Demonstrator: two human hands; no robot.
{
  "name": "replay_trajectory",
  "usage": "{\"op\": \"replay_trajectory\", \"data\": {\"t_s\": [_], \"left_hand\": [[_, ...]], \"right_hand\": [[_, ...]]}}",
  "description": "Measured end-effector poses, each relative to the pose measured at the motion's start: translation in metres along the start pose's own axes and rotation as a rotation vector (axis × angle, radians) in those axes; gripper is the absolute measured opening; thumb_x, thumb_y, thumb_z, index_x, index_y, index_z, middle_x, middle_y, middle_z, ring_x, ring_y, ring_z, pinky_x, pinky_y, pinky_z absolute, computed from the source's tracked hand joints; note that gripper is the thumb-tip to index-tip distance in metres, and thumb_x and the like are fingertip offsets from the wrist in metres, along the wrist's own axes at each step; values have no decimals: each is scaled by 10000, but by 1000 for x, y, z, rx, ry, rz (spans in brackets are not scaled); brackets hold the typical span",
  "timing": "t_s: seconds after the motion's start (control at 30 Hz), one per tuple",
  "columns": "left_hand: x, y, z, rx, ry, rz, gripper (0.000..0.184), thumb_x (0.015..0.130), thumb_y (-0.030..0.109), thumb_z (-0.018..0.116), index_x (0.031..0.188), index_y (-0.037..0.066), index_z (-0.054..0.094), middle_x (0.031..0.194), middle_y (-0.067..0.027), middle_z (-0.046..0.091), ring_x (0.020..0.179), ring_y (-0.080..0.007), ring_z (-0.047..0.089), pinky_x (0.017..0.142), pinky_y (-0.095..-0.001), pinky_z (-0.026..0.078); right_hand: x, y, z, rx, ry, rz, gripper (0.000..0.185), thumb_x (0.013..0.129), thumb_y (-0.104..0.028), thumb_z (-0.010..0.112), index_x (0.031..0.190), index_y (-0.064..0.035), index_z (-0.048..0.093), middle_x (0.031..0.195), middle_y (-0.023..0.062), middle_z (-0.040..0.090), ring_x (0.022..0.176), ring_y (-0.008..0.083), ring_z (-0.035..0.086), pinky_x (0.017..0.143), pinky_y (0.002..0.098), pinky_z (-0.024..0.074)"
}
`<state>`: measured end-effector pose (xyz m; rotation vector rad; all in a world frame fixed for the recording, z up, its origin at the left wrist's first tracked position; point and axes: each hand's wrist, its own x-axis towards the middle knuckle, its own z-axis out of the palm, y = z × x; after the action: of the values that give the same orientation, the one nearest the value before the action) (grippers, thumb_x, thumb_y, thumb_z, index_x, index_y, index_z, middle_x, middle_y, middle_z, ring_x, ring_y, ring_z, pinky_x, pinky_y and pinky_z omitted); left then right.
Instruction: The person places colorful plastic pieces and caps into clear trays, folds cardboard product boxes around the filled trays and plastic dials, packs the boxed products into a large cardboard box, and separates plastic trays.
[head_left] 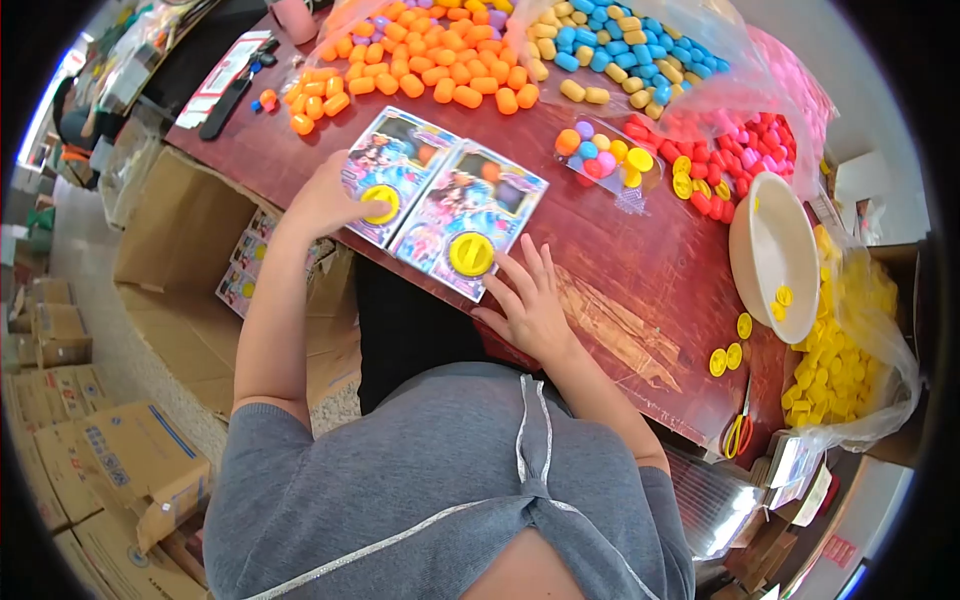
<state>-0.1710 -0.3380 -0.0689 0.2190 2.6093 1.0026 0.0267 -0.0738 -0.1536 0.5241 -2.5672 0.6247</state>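
Note:
Two flat printed boxes lie side by side on the table: a left box (392,170) and a right box (475,205). Each has colourful cartoon art, a window with coloured balls behind it, and a round yellow knob. My left hand (328,203) grips the left box at its outer edge, thumb on top by the yellow knob (380,204); some fingers are hidden. Fingers spread, my right hand (532,308) rests at the right box's near right side, fingertips by its yellow knob (471,254).
Piles of orange capsules (440,50), blue and cream capsules (625,45) and red ones (715,160) cover the back. A cream bowl (745,240), bagged yellow parts (835,350) and scissors (741,425) are right. Below left stands an open carton (180,230).

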Motion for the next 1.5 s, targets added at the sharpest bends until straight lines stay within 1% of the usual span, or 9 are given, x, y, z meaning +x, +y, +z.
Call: {"op": "replay_trajectory", "data": {"t_s": [0.27, 0.4, 0.5, 0.57, 0.63, 0.9, 1.07, 1.3, 1.5], "left_hand": [[-30, 0, 28, 149, 25, 79, 830, 718, 313, 825, 1363, -31, 431, 1297, -238, 521, 1175, -327, 536, 1029, -386, 412], [-54, -15, 62, -115, 827, 434, 750, 833, 278, 736, 1408, -21, 357, 1379, -229, 425, 1261, -329, 439, 1081, -419, 335], [-92, -8, 105, -594, 857, 326, 635, 946, 279, 598, 1427, -15, 308, 1429, -220, 342, 1322, -331, 340, 1107, -444, 270], [-112, 10, 116, -1037, 620, -297, 704, 980, 468, 489, 1470, 7, 283, 1503, -220, 302, 1380, -367, 296, 1123, -500, 219], [-118, 15, 125, -1159, 427, -385, 759, 981, 570, 410, 1478, 9, 287, 1523, -213, 299, 1391, -342, 287, 1103, -525, 229], [-93, 38, 165, -1468, 449, -386, 552, 1062, 437, 315, 1462, 64, 246, 1341, -158, 531, 1188, -222, 561, 1026, -345, 435], [-107, 46, 154, -1606, 463, -308, 520, 1077, 363, 261, 1490, 76, 127, 1402, -166, 428, 1225, -212, 503, 1040, -344, 415], [-115, 34, 92, -1308, 649, 411, 500, 1070, 252, 284, 1506, 73, 118, 1437, -187, 365, 1208, -226, 494, 1035, -386, 421], [-135, -20, -97, -395, 1083, 111, 370, 1038, 251, 398, 1286, -11, 475, 1070, -121, 615, 881, -162, 618, 729, -283, 519]], "right_hand": [[-22, 5, -9, 144, 15, -133, 539, 779, -322, 774, 1233, -127, 558, 1368, 104, 506, 1309, 380, 447, 1091, 528, 334], [8, 1, -44, 92, 167, 42, 471, 795, -258, 763, 1197, -99, 576, 1338, 119, 522, 1280, 351, 461, 1062, 503, 351], [58, 20, -46, 24, 171, 149, 472, 822, -248, 726, 1229, -72, 561, 1332, 125, 538, 1203, 344, 514, 1016, 445, 416], [92, 40, -36, 47, 158, 209, 494, 844, -251, 694, 1267, -44, 546, 1324, 147, 544, 1216, 339, 510, 1017, 419, 421], [122, 57, -19, 62, 14, 416, 516, 912, -346, 612, 1332, -60, 522, 1303, 155, 570, 1176, 327, 545, 994, 389, 443], [183, 59, 5, 232, -666, 730, 544, 962, -497, 448, 1249, -64, 607, 1218, 145, 648, 1066, 301, 632, 890, 377, 497], [170, 31, -22, 240, -484, 695, 475, 959, -434, 507, 1208, -48, 631, 1047, 127, 699, 922, 261, 649, 798, 317, 500], [176, -39, -88, 554, -102, 539, 375, 983, -270, 516, 1262, -31, 591, 1140, 130, 660, 1012, 235, 622, 835, 315, 482], [169, -20, -91, 665, 173, 156, 407, 955, -188, 566, 1340, -64, 521, 1401, 140, 471, 1215, 236, 487, 959, 370, 448]]}}
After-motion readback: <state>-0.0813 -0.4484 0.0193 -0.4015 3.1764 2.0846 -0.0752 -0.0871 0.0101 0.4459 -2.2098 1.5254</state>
